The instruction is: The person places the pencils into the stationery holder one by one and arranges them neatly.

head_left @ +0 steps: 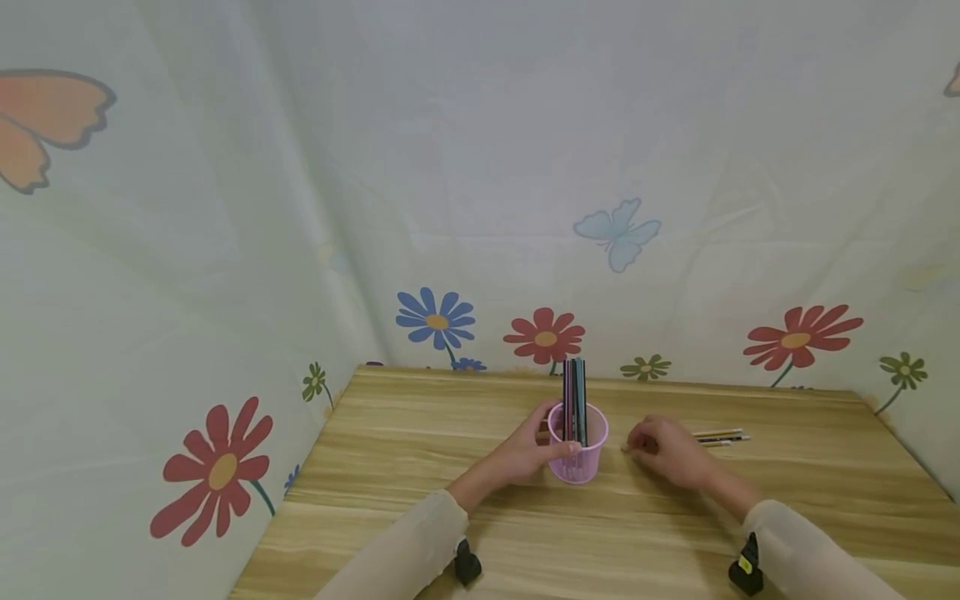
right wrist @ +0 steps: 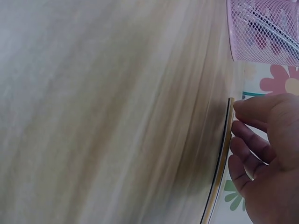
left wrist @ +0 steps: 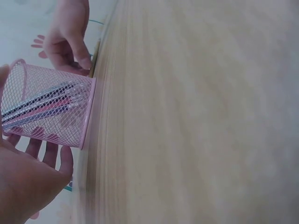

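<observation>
A pink mesh pencil cup (head_left: 588, 467) stands on the table in the head view, with several dark and teal pencils (head_left: 575, 396) upright inside, leaning to its left. My left hand (head_left: 528, 450) grips the cup from the left, thumb across the front and fingers round the back. To the right of the cup, my right hand (head_left: 671, 450) is low over the table, pinching the near end of a yellow-and-black pencil (right wrist: 220, 165) between thumb and fingertips. More pencils (head_left: 727, 437) lie on the wood and stick out beyond this hand to the right.
The wood-grain table (head_left: 405, 417) ends at a white curtain (head_left: 480, 167) printed with flowers and butterflies, which hangs behind and to the left. Each forearm wears a black wrist device, such as the right one (head_left: 746, 567).
</observation>
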`<state>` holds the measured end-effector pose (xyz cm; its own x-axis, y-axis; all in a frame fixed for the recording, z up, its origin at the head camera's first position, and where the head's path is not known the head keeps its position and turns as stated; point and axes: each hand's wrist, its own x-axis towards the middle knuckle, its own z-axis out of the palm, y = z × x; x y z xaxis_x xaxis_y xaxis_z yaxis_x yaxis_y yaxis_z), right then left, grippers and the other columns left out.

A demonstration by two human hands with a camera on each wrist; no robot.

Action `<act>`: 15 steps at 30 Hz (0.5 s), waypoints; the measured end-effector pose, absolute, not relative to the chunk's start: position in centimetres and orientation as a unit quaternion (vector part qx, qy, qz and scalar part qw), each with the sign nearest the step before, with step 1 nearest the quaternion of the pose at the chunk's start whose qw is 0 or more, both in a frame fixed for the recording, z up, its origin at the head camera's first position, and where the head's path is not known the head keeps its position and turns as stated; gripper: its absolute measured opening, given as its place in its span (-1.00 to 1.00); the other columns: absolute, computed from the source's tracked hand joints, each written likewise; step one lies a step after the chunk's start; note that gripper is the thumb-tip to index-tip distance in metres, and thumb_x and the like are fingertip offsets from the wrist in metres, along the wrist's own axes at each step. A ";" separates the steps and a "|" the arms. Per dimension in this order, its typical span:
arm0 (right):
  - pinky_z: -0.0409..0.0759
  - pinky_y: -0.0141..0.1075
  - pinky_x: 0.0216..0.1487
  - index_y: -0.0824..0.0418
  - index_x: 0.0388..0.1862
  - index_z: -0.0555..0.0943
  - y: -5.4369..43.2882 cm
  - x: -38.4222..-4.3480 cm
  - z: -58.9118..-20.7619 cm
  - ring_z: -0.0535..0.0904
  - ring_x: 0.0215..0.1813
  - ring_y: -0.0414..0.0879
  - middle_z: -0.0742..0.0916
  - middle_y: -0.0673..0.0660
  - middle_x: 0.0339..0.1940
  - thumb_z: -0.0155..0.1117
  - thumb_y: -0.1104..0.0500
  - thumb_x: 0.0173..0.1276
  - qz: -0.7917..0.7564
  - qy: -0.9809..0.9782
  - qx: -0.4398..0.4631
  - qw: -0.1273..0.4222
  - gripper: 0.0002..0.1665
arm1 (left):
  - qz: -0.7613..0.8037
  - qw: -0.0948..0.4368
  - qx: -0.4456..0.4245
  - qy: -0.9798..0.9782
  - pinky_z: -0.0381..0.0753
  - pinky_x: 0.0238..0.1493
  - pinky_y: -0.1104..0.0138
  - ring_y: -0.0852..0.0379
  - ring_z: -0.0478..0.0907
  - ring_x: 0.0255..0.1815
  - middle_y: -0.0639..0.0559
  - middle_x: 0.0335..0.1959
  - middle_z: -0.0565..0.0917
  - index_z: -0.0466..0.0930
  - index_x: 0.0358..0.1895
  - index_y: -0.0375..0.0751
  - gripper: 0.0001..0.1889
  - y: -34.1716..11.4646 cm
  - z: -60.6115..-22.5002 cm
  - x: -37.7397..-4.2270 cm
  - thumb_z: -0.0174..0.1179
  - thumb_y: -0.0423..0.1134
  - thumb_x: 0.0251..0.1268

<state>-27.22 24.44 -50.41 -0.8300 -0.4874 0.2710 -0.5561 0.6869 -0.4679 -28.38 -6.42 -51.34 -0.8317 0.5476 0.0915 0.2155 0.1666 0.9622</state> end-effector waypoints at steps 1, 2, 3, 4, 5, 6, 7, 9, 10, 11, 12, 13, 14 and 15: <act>0.62 -0.28 -0.23 0.16 -0.26 0.75 24.4 -27.2 -50.5 0.59 -0.24 -0.18 0.67 -0.06 -0.33 0.53 0.35 0.29 0.272 -0.916 0.287 0.064 -0.87 | 0.593 0.141 0.255 0.750 0.52 0.37 0.14 0.01 0.50 0.38 0.09 0.39 0.48 0.20 0.60 0.08 -0.22 -6.4 -51.3 -28.4 0.41 -0.08 0.43; 0.61 -0.28 -0.23 0.15 -0.28 0.75 24.4 -27.2 -50.6 0.58 -0.25 -0.19 0.66 -0.08 -0.34 0.54 0.34 0.29 0.270 -0.916 0.289 0.065 -0.86 | 0.594 0.143 0.254 0.750 0.52 0.36 0.14 0.02 0.50 0.38 0.09 0.38 0.48 0.21 0.60 0.09 -0.23 -6.4 -51.3 -28.3 0.41 -0.08 0.43; 0.60 -0.28 -0.23 0.13 -0.29 0.75 24.4 -27.2 -50.7 0.57 -0.26 -0.20 0.65 -0.09 -0.35 0.54 0.34 0.28 0.268 -0.916 0.292 0.065 -0.86 | 0.594 0.143 0.253 0.750 0.53 0.36 0.14 0.02 0.50 0.38 0.10 0.38 0.48 0.21 0.60 0.10 -0.23 -6.4 -51.3 -28.3 0.41 -0.08 0.43; 0.59 -0.28 -0.23 0.13 -0.31 0.74 24.4 -27.1 -50.7 0.56 -0.26 -0.21 0.64 -0.09 -0.36 0.54 0.34 0.28 0.267 -0.916 0.294 0.064 -0.85 | 0.595 0.144 0.253 0.749 0.53 0.36 0.14 0.02 0.50 0.38 0.10 0.38 0.48 0.21 0.60 0.10 -0.23 -6.4 -51.3 -28.3 0.41 -0.08 0.43; 0.59 -0.27 -0.23 0.12 -0.32 0.73 24.3 -27.1 -50.8 0.54 -0.26 -0.22 0.63 -0.10 -0.36 0.55 0.33 0.28 0.263 -0.916 0.297 0.062 -0.85 | 0.595 0.145 0.253 0.749 0.53 0.36 0.13 0.02 0.50 0.38 0.10 0.38 0.48 0.21 0.60 0.10 -0.23 -6.4 -51.3 -28.2 0.41 -0.08 0.43; 0.58 -0.27 -0.22 0.11 -0.33 0.73 24.3 -27.1 -50.7 0.54 -0.26 -0.23 0.63 -0.11 -0.37 0.55 0.33 0.28 0.261 -0.915 0.301 0.059 -0.84 | 0.595 0.145 0.253 0.749 0.53 0.36 0.13 0.02 0.49 0.38 0.10 0.38 0.48 0.21 0.60 0.11 -0.23 -6.4 -51.2 -28.2 0.41 -0.08 0.43; 0.58 -0.27 -0.22 0.10 -0.33 0.72 24.3 -27.1 -50.7 0.53 -0.26 -0.25 0.63 -0.11 -0.36 0.54 0.33 0.28 0.260 -0.915 0.304 0.053 -0.84 | 0.594 0.145 0.252 0.750 0.52 0.36 0.13 0.02 0.49 0.38 0.10 0.38 0.48 0.21 0.60 0.11 -0.23 -6.3 -51.2 -28.2 0.41 -0.07 0.43; 0.57 -0.28 -0.23 0.10 -0.34 0.70 24.2 -27.0 -50.6 0.52 -0.27 -0.27 0.63 -0.12 -0.37 0.53 0.34 0.28 0.260 -0.915 0.306 0.039 -0.83 | 0.592 0.143 0.251 0.752 0.52 0.37 0.12 0.01 0.49 0.39 0.10 0.39 0.48 0.21 0.60 0.10 -0.22 -6.3 -51.1 -28.1 0.41 -0.07 0.42; 0.57 -0.28 -0.24 0.11 -0.33 0.69 24.2 -27.0 -50.5 0.52 -0.28 -0.28 0.64 -0.12 -0.36 0.52 0.34 0.29 0.263 -0.914 0.307 0.031 -0.83 | 0.592 0.142 0.250 0.753 0.51 0.38 0.11 0.01 0.48 0.39 0.09 0.39 0.48 0.21 0.60 0.10 -0.22 -6.3 -51.1 -28.1 0.41 -0.06 0.42; 0.57 -0.29 -0.25 0.12 -0.33 0.69 24.1 -26.9 -50.4 0.52 -0.28 -0.29 0.64 -0.13 -0.36 0.51 0.34 0.29 0.266 -0.913 0.308 0.023 -0.83 | 0.592 0.142 0.250 0.753 0.51 0.38 0.11 0.01 0.48 0.39 0.09 0.39 0.47 0.21 0.60 0.09 -0.21 -6.3 -51.0 -28.1 0.42 -0.06 0.42; 0.57 -0.30 -0.26 0.13 -0.32 0.68 24.1 -26.9 -50.4 0.52 -0.29 -0.29 0.64 -0.12 -0.36 0.50 0.35 0.29 0.271 -0.912 0.308 0.015 -0.83 | 0.592 0.141 0.248 0.754 0.50 0.38 0.10 0.01 0.48 0.39 0.09 0.40 0.47 0.20 0.61 0.10 -0.21 -6.3 -51.0 -28.1 0.42 -0.05 0.42; 0.57 -0.31 -0.28 0.14 -0.31 0.67 24.0 -26.8 -50.3 0.52 -0.30 -0.29 0.64 -0.12 -0.37 0.49 0.35 0.30 0.276 -0.911 0.307 0.008 -0.84 | 0.591 0.140 0.248 0.754 0.50 0.38 0.10 0.01 0.48 0.39 0.08 0.40 0.47 0.20 0.61 0.10 -0.21 -6.3 -51.0 -28.1 0.42 -0.05 0.42; 0.57 -0.32 -0.29 0.16 -0.31 0.66 23.9 -26.7 -50.3 0.52 -0.30 -0.29 0.64 -0.11 -0.37 0.48 0.36 0.30 0.281 -0.910 0.305 0.002 -0.84 | 0.592 0.140 0.248 0.754 0.50 0.39 0.09 0.00 0.48 0.39 0.07 0.40 0.47 0.20 0.61 0.09 -0.21 -6.3 -51.0 -28.1 0.42 -0.05 0.42; 0.57 -0.32 -0.29 0.17 -0.31 0.65 23.8 -26.7 -50.3 0.52 -0.31 -0.29 0.64 -0.10 -0.37 0.48 0.36 0.31 0.285 -0.909 0.303 -0.003 -0.85 | 0.592 0.139 0.249 0.754 0.51 0.39 0.08 -0.01 0.48 0.40 0.06 0.41 0.47 0.20 0.61 0.09 -0.20 -6.4 -51.1 -28.1 0.42 -0.06 0.41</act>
